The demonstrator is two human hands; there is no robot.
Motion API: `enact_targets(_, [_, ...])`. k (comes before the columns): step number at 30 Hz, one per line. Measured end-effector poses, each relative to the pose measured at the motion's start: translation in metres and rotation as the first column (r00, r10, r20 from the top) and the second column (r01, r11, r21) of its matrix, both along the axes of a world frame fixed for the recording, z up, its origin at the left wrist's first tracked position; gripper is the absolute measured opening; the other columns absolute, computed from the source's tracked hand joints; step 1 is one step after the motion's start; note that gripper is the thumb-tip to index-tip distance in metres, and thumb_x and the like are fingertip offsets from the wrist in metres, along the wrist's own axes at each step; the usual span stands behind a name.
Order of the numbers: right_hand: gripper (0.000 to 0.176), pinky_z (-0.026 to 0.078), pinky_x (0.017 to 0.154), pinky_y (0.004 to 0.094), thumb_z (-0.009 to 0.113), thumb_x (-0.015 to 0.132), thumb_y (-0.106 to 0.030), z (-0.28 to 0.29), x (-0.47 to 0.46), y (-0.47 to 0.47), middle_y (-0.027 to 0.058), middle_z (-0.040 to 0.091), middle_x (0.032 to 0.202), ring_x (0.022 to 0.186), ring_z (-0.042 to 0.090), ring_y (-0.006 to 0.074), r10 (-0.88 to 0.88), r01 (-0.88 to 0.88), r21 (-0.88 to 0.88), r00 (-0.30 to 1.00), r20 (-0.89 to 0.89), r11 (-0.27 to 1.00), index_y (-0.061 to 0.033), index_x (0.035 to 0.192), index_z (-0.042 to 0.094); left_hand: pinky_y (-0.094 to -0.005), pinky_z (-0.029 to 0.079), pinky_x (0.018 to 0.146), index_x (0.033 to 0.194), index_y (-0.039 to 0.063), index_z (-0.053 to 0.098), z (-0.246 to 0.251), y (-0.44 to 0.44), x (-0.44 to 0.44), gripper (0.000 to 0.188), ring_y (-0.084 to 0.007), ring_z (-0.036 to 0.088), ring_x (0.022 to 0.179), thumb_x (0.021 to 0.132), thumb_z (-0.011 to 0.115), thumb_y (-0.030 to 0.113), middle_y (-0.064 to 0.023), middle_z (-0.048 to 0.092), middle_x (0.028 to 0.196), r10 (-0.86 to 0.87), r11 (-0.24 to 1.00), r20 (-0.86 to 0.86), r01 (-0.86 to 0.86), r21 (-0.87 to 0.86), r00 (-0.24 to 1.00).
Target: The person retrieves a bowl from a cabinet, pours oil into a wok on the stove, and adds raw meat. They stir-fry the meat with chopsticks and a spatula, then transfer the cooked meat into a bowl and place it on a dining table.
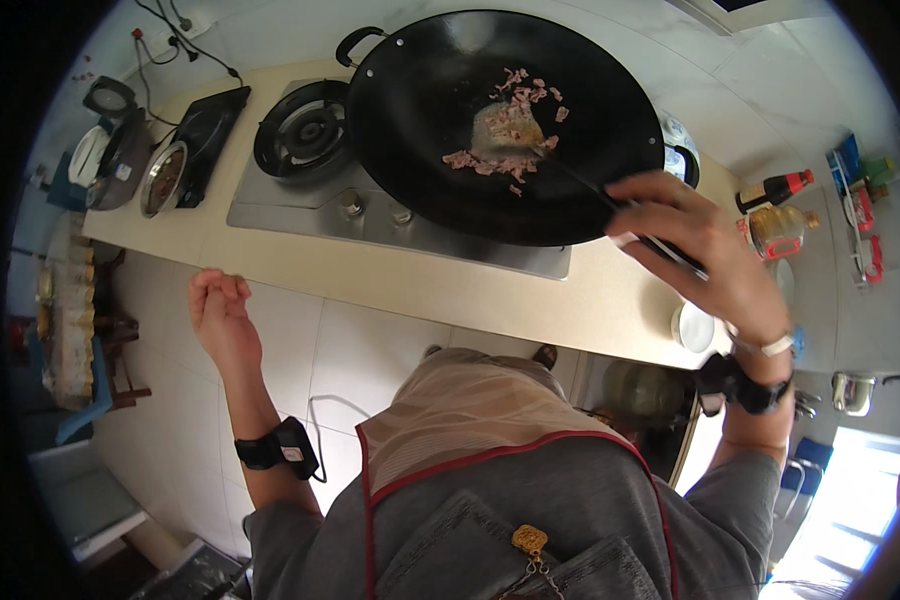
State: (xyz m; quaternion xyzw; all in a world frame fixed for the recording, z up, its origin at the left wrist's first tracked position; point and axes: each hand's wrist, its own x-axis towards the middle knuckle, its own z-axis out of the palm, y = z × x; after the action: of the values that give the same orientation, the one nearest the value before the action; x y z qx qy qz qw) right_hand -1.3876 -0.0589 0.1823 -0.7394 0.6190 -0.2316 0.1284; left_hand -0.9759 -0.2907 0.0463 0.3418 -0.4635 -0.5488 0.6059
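A large black wok [420, 142] stands over the right side of the gas hob, with small pieces of pinkish meat [529, 94] spread around its middle. My right hand [675, 232] grips the dark handle of a metal spatula [506, 131], whose broad blade lies in the wok among the meat pieces. Over the floor near the counter's front edge, my left hand [221, 304] is raised with curled fingers and touches nothing; no object shows in it.
Left of the wok are a bare gas burner [310, 131], a black electric hotplate [210, 139] and a metal bowl [165, 180]. To the right, a white bowl [694, 328] stands near the counter edge, with an oil bottle [780, 229] and a dark sauce bottle [774, 191] farther off.
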Motion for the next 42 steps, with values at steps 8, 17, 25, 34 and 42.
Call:
enact_targets(8, [0.012,0.051,0.076,0.0339,0.065,0.079,-0.001,0.013,0.074,-0.063,0.0159,0.057,0.108,0.090,0.061,0.0282,-0.043,0.058,0.122,0.992,-0.119,0.991,-0.0012,0.091,0.062,-0.0270,0.038,0.064,0.091,0.006,0.053,-0.046,-0.030,0.043,0.020,-0.0150,0.043,0.065,0.083,0.039,-0.007,-0.0019,0.044,0.067,-0.010,0.985,0.013,0.007,0.173,1.000])
enact_targets(17, [0.010,0.051,0.072,0.0349,0.064,0.079,-0.003,0.022,0.092,-0.056,0.0152,0.060,0.095,0.087,0.061,0.0297,-0.019,0.019,0.023,1.000,0.013,1.000,-0.0032,0.089,0.063,-0.0266,0.038,0.063,0.091,0.007,0.052,-0.066,-0.023,0.074,0.020,-0.0145,0.045,0.065,0.081,0.040,-0.006,-0.0015,0.046,0.067,0.048,0.954,0.088,-0.072,0.292,0.995])
enact_targets(25, [0.011,0.050,0.078,0.0329,0.062,0.080,0.000,0.021,0.057,-0.083,0.0145,0.060,0.103,0.094,0.061,0.0287,-0.178,0.198,0.071,0.959,-0.221,0.978,-0.0026,0.090,0.064,-0.0260,0.038,0.061,0.092,0.007,0.051,-0.081,-0.023,0.069,0.021,-0.0147,0.044,0.064,0.079,0.039,-0.005,-0.0018,0.046,0.066,-0.046,0.959,0.081,0.021,0.284,0.996])
enact_targets(34, [0.013,0.049,0.080,0.0309,0.061,0.084,-0.006,-0.042,-0.017,-0.092,0.0128,0.061,0.102,0.091,0.062,0.0239,-0.193,0.176,-0.203,0.979,-0.071,0.963,-0.0045,0.097,0.063,-0.0267,0.039,0.062,0.093,0.006,0.051,-0.086,-0.021,0.053,0.020,-0.0142,0.043,0.063,0.080,0.039,-0.005,-0.0022,0.045,0.069,-0.081,0.946,0.127,0.036,0.323,0.989])
enact_targets(42, [0.025,0.057,0.075,0.0376,0.054,0.090,-0.010,-0.031,-0.119,-0.042,0.0213,0.063,0.091,0.082,0.066,0.0321,-0.548,0.775,0.247,0.149,0.823,0.582,0.0060,0.109,0.053,-0.0266,0.040,0.060,0.092,0.006,0.051,-0.101,-0.009,0.055,0.019,-0.0136,0.045,0.063,0.080,0.040,-0.004,-0.0020,0.048,0.070,-0.070,0.918,0.112,0.020,0.397,0.991])
